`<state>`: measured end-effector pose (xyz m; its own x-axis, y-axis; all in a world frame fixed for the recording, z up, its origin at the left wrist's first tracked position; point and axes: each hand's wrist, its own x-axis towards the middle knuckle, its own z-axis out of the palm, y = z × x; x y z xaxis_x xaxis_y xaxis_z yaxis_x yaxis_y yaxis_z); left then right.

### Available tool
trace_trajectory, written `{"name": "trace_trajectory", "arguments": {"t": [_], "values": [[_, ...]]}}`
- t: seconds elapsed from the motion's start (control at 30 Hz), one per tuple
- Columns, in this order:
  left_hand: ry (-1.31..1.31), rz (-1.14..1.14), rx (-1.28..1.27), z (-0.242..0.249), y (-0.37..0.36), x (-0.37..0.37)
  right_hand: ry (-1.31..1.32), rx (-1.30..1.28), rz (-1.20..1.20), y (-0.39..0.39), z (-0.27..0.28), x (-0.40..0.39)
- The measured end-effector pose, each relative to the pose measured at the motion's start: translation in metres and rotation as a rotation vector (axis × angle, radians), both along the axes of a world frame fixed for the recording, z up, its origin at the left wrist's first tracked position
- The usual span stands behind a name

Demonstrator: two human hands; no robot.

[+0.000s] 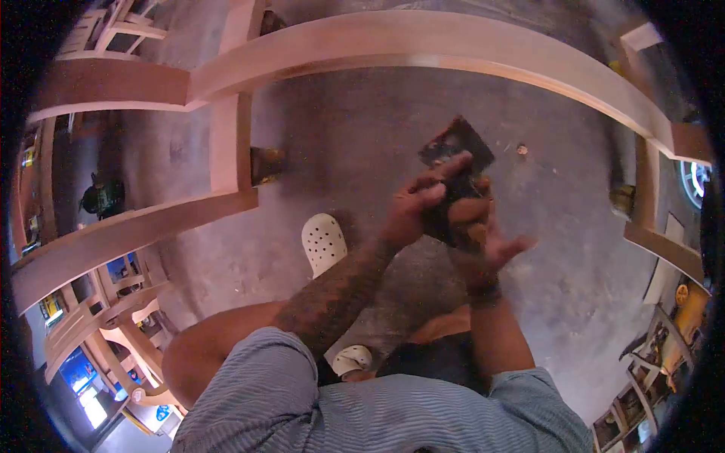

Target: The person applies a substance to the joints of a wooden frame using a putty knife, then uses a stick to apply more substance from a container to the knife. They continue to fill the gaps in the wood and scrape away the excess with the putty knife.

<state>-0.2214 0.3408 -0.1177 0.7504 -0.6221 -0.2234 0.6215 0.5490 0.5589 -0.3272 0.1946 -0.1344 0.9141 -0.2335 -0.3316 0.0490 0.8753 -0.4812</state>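
Both my hands meet above the floor, near the middle of the head view, on a dark, flat, square-cornered sheet (472,141). Its kind is too blurred to tell. My left hand (415,204) is closed on the sheet's near left side, fingers lying over its face. My right hand (476,223) is closed round its lower part, with one digit sticking out to the right. Beyond the sheet, apart from it, runs a curved pale wooden beam (423,41) of a large frame.
More frame timbers stand to the left (230,143) and right (647,181). Chair-like wooden parts (113,317) are at lower left, and wood pieces (642,377) at lower right. White perforated clogs (325,243) are on my feet, over the grey concrete floor (347,136).
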Motion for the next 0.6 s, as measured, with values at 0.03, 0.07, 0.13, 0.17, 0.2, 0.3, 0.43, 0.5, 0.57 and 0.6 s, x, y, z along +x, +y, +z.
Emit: {"name": "trace_trajectory", "arguments": {"t": [0.03,0.07,0.13,0.17,0.2,0.3,0.43,0.5,0.57,0.6], "values": [[0.028,0.011,-0.013,0.003,0.000,0.001,0.020,-0.307,-0.054,0.011,-0.050,-0.015],[0.057,0.023,-0.027,0.007,-0.001,0.002,0.045,-0.451,-0.031,0.012,-0.052,-0.018],[0.090,0.006,-0.065,0.027,-0.006,0.006,0.101,-0.576,0.086,0.017,-0.012,-0.009],[0.048,0.035,0.001,0.026,-0.008,0.005,0.138,-0.581,0.133,0.022,0.006,-0.002],[0.006,0.065,0.067,0.025,-0.010,0.003,0.175,-0.585,0.181,0.028,0.024,0.006],[-0.046,0.082,0.362,0.015,-0.011,0.004,0.220,-0.671,0.128,0.032,0.036,0.026],[-0.418,0.206,0.307,-0.001,-0.005,0.027,0.176,-0.569,-0.007,0.010,0.058,0.036],[-0.467,0.218,0.506,-0.010,0.005,0.026,0.175,-0.512,-0.023,-0.008,0.063,0.039],[-0.512,0.214,0.632,-0.016,0.014,0.031,0.137,-0.544,-0.006,-0.036,0.062,0.041],[-0.532,0.201,0.659,-0.017,0.018,0.035,0.146,-0.560,0.010,-0.049,0.060,0.039]]}}
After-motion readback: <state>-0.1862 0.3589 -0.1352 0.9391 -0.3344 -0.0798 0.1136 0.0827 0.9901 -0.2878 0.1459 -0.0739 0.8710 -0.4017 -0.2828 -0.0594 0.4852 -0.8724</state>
